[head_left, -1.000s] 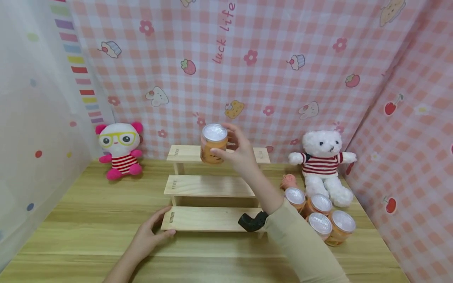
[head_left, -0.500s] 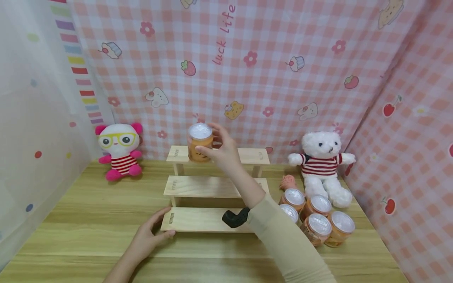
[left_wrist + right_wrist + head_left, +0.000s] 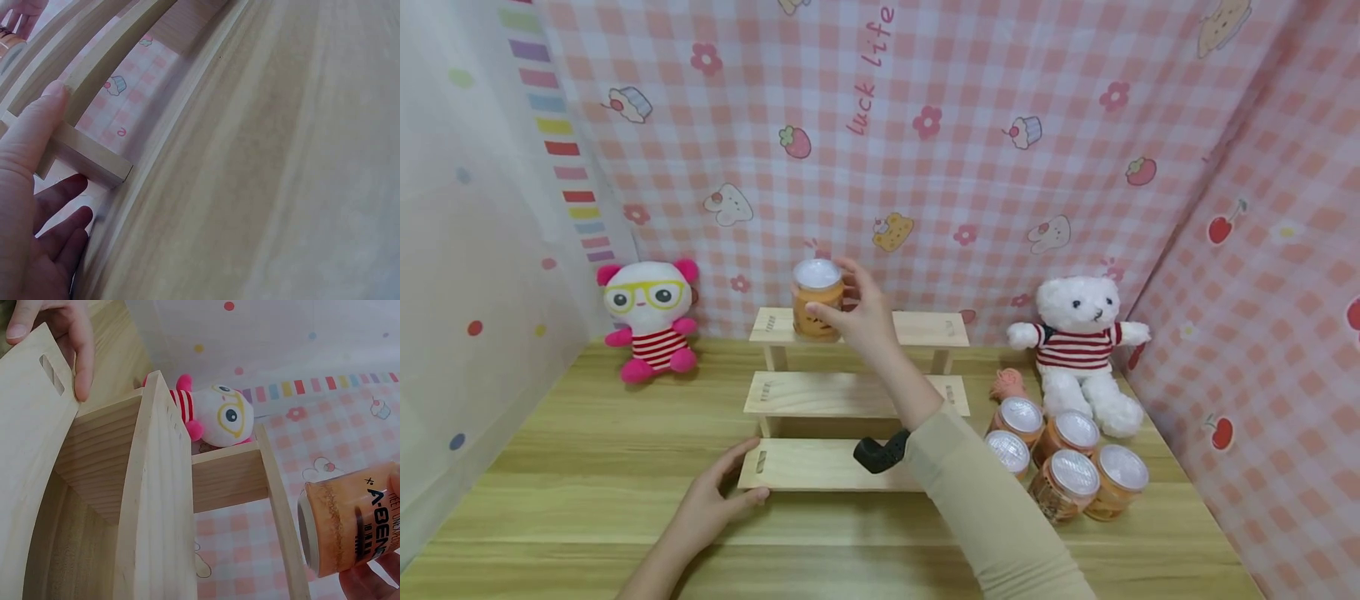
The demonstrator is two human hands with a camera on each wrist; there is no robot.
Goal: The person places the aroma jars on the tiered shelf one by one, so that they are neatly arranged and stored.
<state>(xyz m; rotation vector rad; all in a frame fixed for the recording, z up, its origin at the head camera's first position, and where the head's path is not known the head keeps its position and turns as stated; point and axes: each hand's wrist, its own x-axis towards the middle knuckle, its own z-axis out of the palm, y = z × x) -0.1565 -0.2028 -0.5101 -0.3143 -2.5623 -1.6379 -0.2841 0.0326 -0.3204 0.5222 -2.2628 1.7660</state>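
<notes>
My right hand (image 3: 868, 321) holds an orange-labelled can (image 3: 817, 304) with a silvery lid, upright at the left part of the wooden shelf's top step (image 3: 925, 330). In the right wrist view, the can's (image 3: 350, 519) pale bottom is close to that step's edge, and dark lettering shows on its label. My left hand (image 3: 715, 500) grips the left end of the lowest step (image 3: 820, 464). In the left wrist view, the thumb (image 3: 34, 128) lies on the front edge, with the fingers (image 3: 65, 228) around the end near the table.
Several similar cans (image 3: 1072, 473) stand grouped right of the shelf, with a pink yarn-like bundle (image 3: 1009, 384) behind them. A white teddy bear (image 3: 1081, 350) sits back right, a pink-eared panda plush (image 3: 651, 321) back left. A checked cloth (image 3: 850, 167) hangs behind.
My right hand has carried the can leftward along the top step and slightly down, slowing in the last half second. More of the cans at right now show. My left hand stays put.
</notes>
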